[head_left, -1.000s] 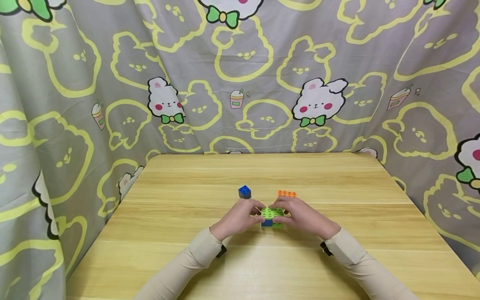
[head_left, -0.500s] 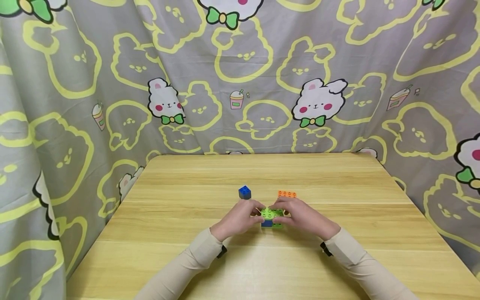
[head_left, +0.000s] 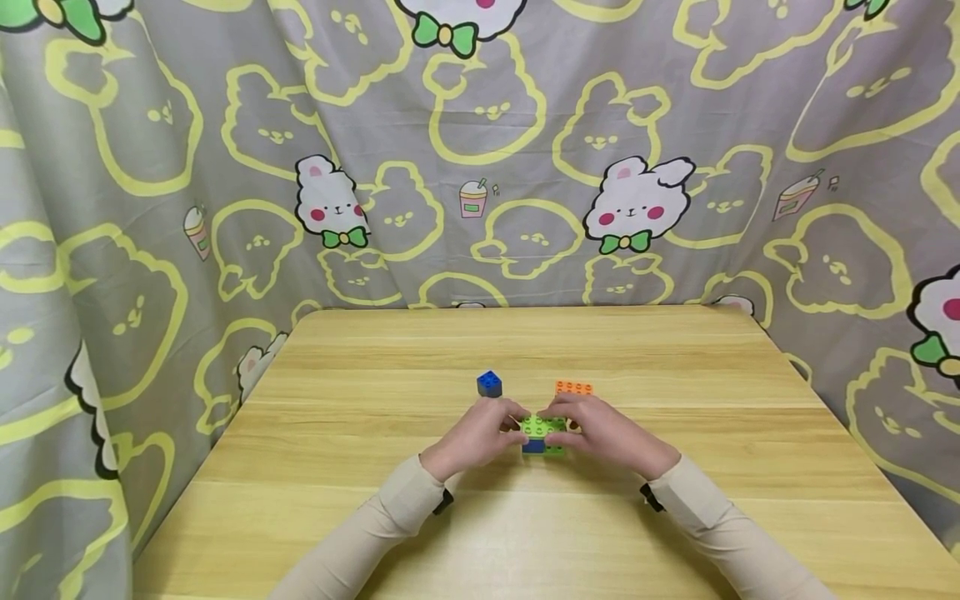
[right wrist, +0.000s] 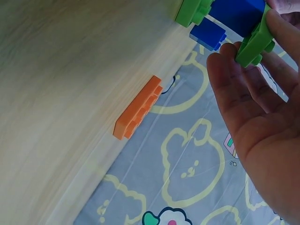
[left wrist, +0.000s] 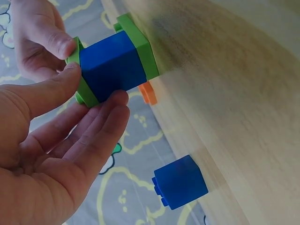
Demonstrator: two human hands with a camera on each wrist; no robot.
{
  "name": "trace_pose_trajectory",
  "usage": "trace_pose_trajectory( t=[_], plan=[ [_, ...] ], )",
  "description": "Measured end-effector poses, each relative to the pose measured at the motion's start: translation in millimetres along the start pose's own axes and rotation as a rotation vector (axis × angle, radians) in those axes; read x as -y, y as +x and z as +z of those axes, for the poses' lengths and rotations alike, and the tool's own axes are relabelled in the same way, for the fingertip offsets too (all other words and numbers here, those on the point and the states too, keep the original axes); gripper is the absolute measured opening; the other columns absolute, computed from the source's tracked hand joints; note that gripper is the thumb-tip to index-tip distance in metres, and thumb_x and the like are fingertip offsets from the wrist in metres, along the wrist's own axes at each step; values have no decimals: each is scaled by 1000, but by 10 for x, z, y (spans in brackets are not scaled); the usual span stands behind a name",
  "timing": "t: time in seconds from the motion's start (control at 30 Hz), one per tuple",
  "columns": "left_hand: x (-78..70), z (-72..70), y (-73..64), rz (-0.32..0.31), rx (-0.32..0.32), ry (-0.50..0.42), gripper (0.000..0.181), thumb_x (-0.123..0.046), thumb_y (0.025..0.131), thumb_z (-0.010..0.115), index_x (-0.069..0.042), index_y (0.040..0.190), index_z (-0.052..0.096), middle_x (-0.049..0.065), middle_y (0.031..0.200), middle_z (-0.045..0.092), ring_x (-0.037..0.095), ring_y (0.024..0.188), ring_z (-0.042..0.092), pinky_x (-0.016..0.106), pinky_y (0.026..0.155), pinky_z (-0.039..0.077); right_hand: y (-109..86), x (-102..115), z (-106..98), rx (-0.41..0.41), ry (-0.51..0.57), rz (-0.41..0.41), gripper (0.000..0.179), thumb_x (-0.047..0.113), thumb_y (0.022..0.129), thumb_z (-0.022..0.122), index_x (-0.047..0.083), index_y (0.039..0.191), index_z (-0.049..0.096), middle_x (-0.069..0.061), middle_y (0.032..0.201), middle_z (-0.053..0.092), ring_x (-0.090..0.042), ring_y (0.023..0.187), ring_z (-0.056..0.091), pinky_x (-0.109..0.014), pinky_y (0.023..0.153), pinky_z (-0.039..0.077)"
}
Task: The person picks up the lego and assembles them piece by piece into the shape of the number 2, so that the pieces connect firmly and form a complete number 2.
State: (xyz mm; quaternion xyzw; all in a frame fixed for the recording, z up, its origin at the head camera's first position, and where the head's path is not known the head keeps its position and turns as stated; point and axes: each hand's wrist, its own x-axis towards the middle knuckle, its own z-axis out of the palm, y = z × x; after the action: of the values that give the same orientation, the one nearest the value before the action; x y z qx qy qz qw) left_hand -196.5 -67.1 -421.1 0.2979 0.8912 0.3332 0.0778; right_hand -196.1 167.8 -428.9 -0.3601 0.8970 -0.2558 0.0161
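A small stack stands on the table, with a blue toy brick (left wrist: 112, 65) between a lower green brick (left wrist: 147, 56) and an upper green brick (head_left: 537, 426). The blue brick sits toward the left end, leaving a gap under the upper brick's right side. My left hand (head_left: 482, 433) pinches the upper brick at its left end, thumb on the near side and fingers behind. Opposite it, my right hand (head_left: 606, 432) pinches the right end in the same way. Part of the upper brick's far edge is hidden by the fingers.
Just beyond my left hand stands a loose blue brick (head_left: 490, 384), studs up. A flat orange brick (head_left: 573, 387) lies behind my right hand, partly covered by it. Patterned cloth (head_left: 405, 125) hangs around the wooden table (head_left: 300, 433).
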Motion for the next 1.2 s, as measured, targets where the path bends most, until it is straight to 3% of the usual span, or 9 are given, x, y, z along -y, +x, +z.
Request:
trace_pose_trajectory(
  t=[0.37,0.83,1.2],
  plan=[
    [16,-12,3,-45,12,-55,30,-11,94,75,0,122,72,13,121,73,16,95,74,19,79,56,-2,24,-21,4,4,13,35,31,97,71,13,127,72,6,110,68,-7,94,63,-32,83,58],
    [4,-10,0,-28,7,-42,30,-11,94,75,1,121,72,14,122,72,17,96,74,19,78,56,-2,32,-12,-19,-10,18,36,29,94,76,12,126,73,7,106,68,-5,87,61,-29,77,56],
    [8,-7,-1,-28,24,-50,30,-10,95,74,1,122,71,15,123,71,18,96,74,17,78,56,-4,19,-16,10,37,34,35,30,96,73,15,128,73,12,100,64,-4,80,55,-23,71,51]
  ],
)
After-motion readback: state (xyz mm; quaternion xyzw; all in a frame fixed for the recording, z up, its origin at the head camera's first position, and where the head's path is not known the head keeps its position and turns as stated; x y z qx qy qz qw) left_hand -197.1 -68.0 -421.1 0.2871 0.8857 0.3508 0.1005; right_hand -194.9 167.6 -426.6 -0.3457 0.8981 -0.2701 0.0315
